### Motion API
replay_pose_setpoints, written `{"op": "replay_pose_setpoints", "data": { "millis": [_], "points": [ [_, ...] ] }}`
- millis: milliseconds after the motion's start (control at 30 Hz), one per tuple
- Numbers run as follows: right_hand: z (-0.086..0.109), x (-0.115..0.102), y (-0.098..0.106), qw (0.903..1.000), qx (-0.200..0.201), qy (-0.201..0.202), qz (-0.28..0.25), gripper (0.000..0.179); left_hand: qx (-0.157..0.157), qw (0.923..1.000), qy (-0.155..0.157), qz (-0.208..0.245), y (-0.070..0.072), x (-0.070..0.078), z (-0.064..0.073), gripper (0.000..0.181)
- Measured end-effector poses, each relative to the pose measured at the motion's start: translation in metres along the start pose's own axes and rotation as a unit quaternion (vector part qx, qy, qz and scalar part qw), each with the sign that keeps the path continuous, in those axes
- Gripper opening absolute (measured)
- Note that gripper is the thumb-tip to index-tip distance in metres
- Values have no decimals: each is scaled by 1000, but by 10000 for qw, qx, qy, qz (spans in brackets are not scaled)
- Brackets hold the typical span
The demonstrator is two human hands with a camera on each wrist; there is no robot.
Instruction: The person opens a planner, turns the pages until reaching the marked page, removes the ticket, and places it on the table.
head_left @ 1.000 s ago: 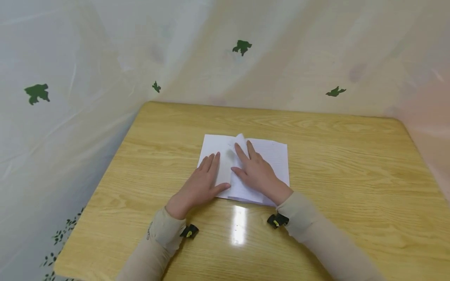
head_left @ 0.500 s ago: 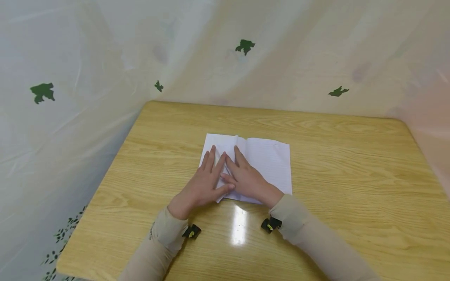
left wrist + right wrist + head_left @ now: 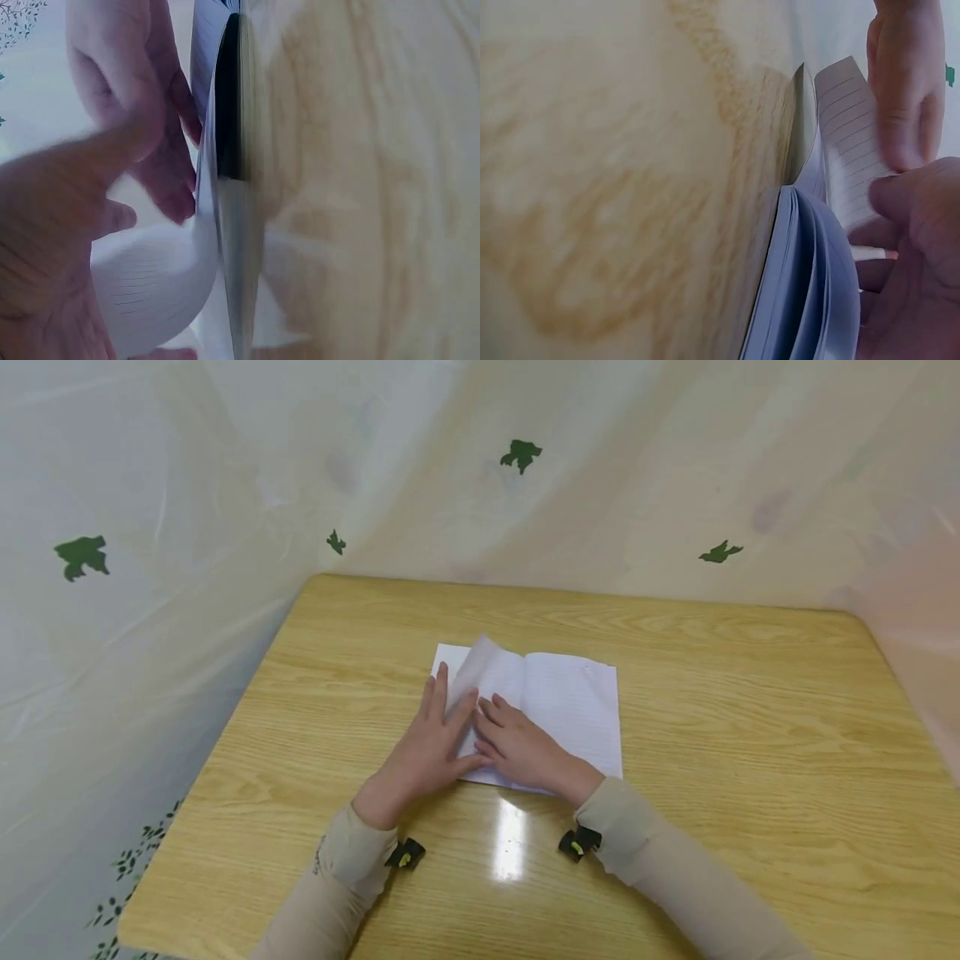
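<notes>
A notebook with lined white pages [image 3: 576, 718] lies spread on the wooden table, and a lifted leaf [image 3: 480, 667] curls over its left half. My left hand [image 3: 423, 747] rests on the left side with its fingers spread and straight. Beside it, my right hand [image 3: 525, 750] touches the leaf with relaxed fingers, close to the left thumb and forefinger. The curved leaf [image 3: 150, 289] also shows below the hands in the left wrist view. From the right wrist, the bowed pages [image 3: 810, 277] at the near edge are visible; some fingertips are hidden.
The wood-grain table [image 3: 720, 727] extends on both sides of the notebook. A pale curtain [image 3: 615, 468] with green bird shapes hangs behind and at the left. Each sleeve end carries a small black device [image 3: 406, 853].
My right hand has moved left from the middle, carrying the leaf leftward; its far corner now stands up and curls. My left hand stays on the left side, its fingers slightly shifted.
</notes>
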State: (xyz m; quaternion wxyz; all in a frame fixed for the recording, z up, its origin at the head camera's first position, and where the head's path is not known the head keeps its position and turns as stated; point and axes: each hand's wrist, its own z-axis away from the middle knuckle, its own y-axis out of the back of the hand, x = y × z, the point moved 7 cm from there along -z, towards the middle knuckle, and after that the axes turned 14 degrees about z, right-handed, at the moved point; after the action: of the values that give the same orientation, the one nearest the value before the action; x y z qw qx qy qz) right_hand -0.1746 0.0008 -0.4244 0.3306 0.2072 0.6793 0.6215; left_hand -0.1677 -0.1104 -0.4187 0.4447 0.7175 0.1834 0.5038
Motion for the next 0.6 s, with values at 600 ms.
{"op": "replay_pose_setpoints", "data": {
  "millis": [600],
  "points": [
    [16,41,8,9982,345,-456,-193,48,-1039,9928,92,-593,-15,-7,0,95]
  ]
}}
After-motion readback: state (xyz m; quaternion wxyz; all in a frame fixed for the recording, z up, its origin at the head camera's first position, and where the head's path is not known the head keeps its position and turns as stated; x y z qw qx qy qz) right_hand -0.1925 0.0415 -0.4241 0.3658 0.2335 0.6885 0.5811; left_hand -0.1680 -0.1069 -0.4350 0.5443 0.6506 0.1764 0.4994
